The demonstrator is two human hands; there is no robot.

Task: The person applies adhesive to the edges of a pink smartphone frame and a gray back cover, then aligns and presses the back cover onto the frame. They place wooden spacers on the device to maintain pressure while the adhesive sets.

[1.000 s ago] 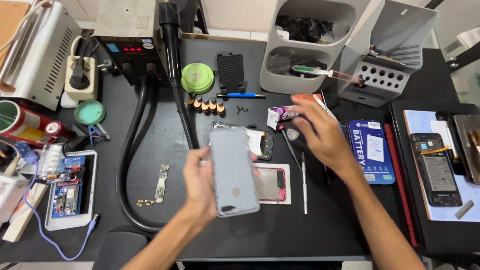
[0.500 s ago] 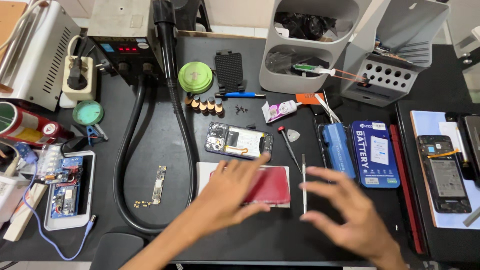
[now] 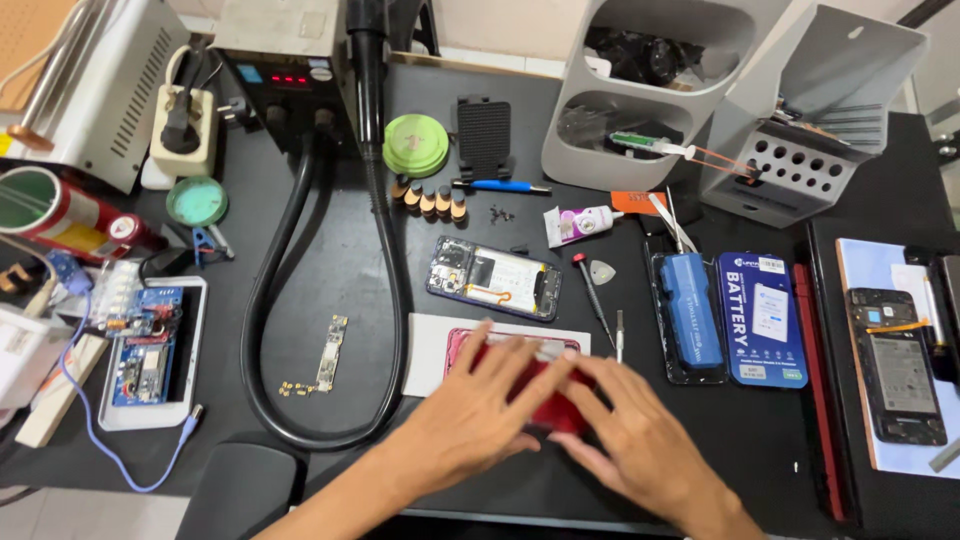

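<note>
A red phone back (image 3: 545, 405) lies on a white sheet (image 3: 428, 352) near the front edge of the black bench. My left hand (image 3: 478, 412) rests flat on its left part with the fingers spread. My right hand (image 3: 632, 440) lies flat on its right part, and its fingertips meet those of the left hand. The hands hide most of the red phone; only a strip between them and its upper left corner show. Just behind it lies an opened phone (image 3: 493, 278) with its insides facing up.
Right of the hands lie a red-tipped screwdriver (image 3: 592, 290), a thin metal tool (image 3: 619, 335), a blue tool in a case (image 3: 690, 310) and a blue battery box (image 3: 765, 320). A thick black hose (image 3: 392, 290) loops on the left around a small circuit board (image 3: 331, 352). Another opened phone (image 3: 895, 365) lies far right.
One second ago my left hand held a grey panel up above the sheet. That panel is no longer seen, and both hands have come down flat onto the red phone back.
</note>
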